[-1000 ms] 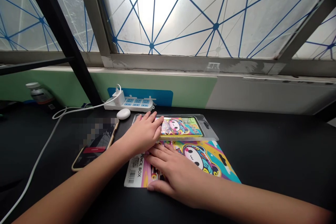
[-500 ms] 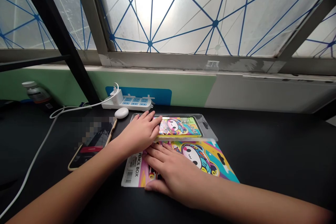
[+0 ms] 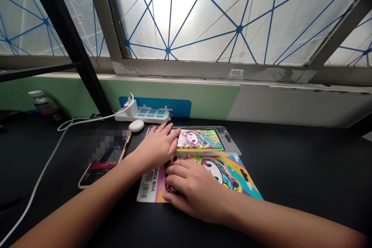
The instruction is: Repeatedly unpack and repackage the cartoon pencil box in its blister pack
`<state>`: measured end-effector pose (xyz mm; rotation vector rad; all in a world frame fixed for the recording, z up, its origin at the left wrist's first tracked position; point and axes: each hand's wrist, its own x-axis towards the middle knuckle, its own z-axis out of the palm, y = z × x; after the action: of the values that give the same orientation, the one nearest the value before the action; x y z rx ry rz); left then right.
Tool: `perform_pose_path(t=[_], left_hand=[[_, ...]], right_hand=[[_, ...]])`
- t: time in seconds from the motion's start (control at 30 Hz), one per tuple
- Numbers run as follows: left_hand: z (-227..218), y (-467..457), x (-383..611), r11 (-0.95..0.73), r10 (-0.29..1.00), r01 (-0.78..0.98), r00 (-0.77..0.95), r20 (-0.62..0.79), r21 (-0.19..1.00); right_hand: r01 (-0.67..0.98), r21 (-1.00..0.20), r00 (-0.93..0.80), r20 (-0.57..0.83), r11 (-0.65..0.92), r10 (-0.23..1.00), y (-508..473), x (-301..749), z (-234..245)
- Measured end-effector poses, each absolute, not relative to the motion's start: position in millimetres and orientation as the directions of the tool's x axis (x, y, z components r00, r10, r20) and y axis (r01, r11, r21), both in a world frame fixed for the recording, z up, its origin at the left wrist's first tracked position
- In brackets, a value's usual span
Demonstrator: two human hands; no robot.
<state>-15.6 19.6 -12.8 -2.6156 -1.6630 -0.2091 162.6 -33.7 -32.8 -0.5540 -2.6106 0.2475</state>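
Observation:
A clear plastic blister shell [image 3: 231, 144] lies on the black table, with a colourful cartoon-printed pencil box [image 3: 200, 140] inside it. My left hand [image 3: 159, 146] rests on the shell's left part, fingers apart, covering that end of the box. In front of the shell is a bright printed backing card [image 3: 247, 180] with "PENCIL BOX" lettering and a barcode at its left. Over the card's left and middle part lies my right hand [image 3: 188, 186], palm down with fingers stretched out. It hides much of the cartoon print.
Left of the card lies a phone [image 3: 101, 164], partly blurred. Behind it are a white rounded case [image 3: 136, 126] and a white power strip [image 3: 148, 113] with a plugged-in charger. A white cable [image 3: 43, 178] runs down the left. A bottle [image 3: 45, 104] stands near the wall.
My right hand has shifted slightly right and up on the card, and its fingers have drawn in a little. My left hand stays on the shell. The view has moved slightly.

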Motion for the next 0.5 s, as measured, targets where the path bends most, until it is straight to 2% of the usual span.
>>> perform_pose_path(t=[0.1, 0.2, 0.3, 0.5], left_hand=[[-12.6, 18.9, -15.8, -0.421, 0.903, 0.905, 0.413, 0.116, 0.057], [-11.0, 17.6, -15.0, -0.407, 0.911, 0.91, 0.399, 0.103, 0.079], [-9.4, 17.3, -13.9, -0.396, 0.917, 0.913, 0.387, 0.1, 0.096], [-9.4, 18.6, -13.0, -0.39, 0.919, 0.916, 0.382, 0.095, 0.095]], right_hand=[[0.374, -0.179, -0.757, 0.509, 0.91, 0.411, -18.7, 169.2, -22.8], [0.572, -0.14, -0.666, 0.496, 0.808, 0.557, 14.4, 188.8, -4.8], [0.751, -0.174, -0.584, 0.274, 0.637, 0.764, 51.3, 217.4, 9.7], [0.774, -0.293, -0.593, -0.025, 0.561, 0.805, 80.1, 251.2, 20.1]])
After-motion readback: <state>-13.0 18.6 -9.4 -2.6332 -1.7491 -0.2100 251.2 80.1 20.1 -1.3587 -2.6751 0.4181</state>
